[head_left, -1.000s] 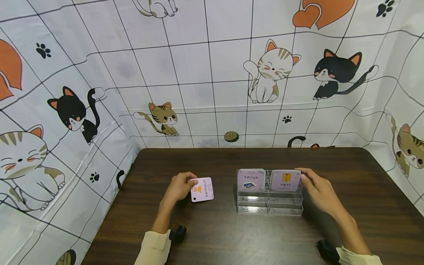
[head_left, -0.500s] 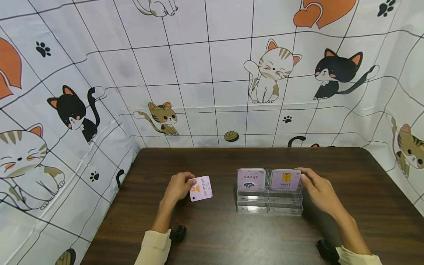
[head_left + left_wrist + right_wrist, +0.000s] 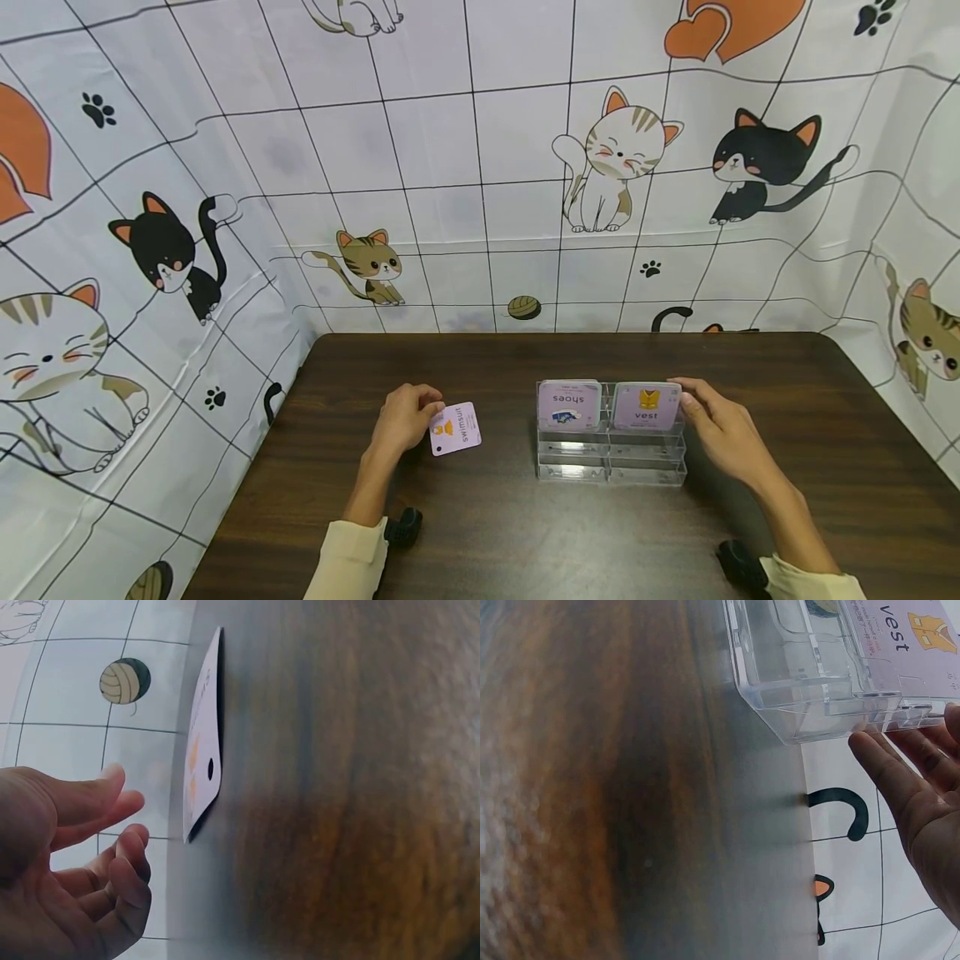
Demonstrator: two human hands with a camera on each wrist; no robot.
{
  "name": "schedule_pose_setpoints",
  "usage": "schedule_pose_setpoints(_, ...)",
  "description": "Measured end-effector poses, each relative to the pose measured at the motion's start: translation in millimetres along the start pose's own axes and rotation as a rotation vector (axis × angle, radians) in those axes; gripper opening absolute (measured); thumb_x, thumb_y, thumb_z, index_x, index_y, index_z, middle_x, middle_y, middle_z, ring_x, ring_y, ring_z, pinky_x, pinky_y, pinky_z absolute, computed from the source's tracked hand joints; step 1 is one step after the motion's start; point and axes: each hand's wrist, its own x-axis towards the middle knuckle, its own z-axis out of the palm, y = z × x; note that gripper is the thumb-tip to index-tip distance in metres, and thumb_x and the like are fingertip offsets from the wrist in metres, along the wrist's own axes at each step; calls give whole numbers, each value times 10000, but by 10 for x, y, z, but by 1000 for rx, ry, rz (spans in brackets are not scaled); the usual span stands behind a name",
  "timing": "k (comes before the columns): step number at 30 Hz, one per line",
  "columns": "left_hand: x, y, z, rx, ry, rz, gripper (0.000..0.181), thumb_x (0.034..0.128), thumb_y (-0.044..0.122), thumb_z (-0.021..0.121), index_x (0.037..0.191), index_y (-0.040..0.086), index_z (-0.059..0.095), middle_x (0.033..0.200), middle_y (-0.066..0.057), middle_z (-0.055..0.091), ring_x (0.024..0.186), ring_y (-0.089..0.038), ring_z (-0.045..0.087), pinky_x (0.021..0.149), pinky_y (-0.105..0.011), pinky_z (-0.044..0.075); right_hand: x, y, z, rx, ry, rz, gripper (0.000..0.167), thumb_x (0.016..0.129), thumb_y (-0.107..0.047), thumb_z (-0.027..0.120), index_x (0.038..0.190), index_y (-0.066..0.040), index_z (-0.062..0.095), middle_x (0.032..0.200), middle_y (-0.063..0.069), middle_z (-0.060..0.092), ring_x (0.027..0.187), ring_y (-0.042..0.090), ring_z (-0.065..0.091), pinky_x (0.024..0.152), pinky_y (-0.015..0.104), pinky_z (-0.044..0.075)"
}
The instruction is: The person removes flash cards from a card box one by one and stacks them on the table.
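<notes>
A pale purple card reading "swimsuit" (image 3: 455, 429) lies on the table with its printed side up. Just left of it is my left hand (image 3: 405, 418); in the left wrist view its fingers are loosely bent, hold nothing and are apart from the card (image 3: 201, 746). A clear stepped card rack (image 3: 572, 465) stands to the right. On its top tier sit a "shoes" card (image 3: 568, 406), upside down to me, and a "vest" card (image 3: 647, 407). My right hand (image 3: 723, 429) holds the rack's right side near the vest card, thumb at the front; some fingers are partly hidden.
The dark wooden table (image 3: 495, 550) has its far edge against a white cloth (image 3: 420, 150) printed with cats and grid lines. A black band (image 3: 405, 528) is on the left wrist, another (image 3: 741, 567) on the right.
The swimsuit card shifted slightly left with my left hand on it. My left hand has since let go and drawn back a little. The right hand and rack stay put.
</notes>
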Motion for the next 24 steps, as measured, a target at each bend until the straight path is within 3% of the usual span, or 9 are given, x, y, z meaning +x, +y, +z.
schedule_pose_setpoints(5,7,3,-10,-4,14,3,174,1020,199,743,1158,107,798,1025,-76,680,914,-228,581,817,-423,463,7,5,-3,-11,5,4,337,1145,-165,515,1452,-70,616,1186,233,761,993,134,704,742,300,576)
schedule_pose_setpoints(11,4,34,-26,-12,35,17,194,1016,213,753,1162,92,792,1005,-80,671,893,-229,575,790,-399,454,9,-3,-1,-7,5,7,337,1148,-168,506,1451,-68,615,1186,239,759,1008,222,722,744,337,587)
schedule_pose_setpoints(17,-1,67,-39,-18,49,27,216,1006,230,768,1163,82,788,986,-74,665,889,-226,576,789,-388,454,12,6,-6,-8,11,4,330,1142,-164,521,1444,-83,626,1177,221,767,980,-27,648,734,232,548)
schedule_pose_setpoints(19,-3,75,-42,-21,54,34,226,1004,234,770,1167,79,786,1001,-79,681,899,-230,591,806,-403,473,12,9,-2,-7,10,4,328,1142,-163,521,1442,-82,626,1180,223,767,988,19,680,739,239,555)
schedule_pose_setpoints(24,-11,91,-47,-32,65,55,263,1000,243,775,1198,71,780,1060,-96,728,930,-241,633,852,-446,519,9,6,8,-3,7,4,329,1142,-158,518,1441,-70,622,1183,232,765,1009,280,754,747,268,574)
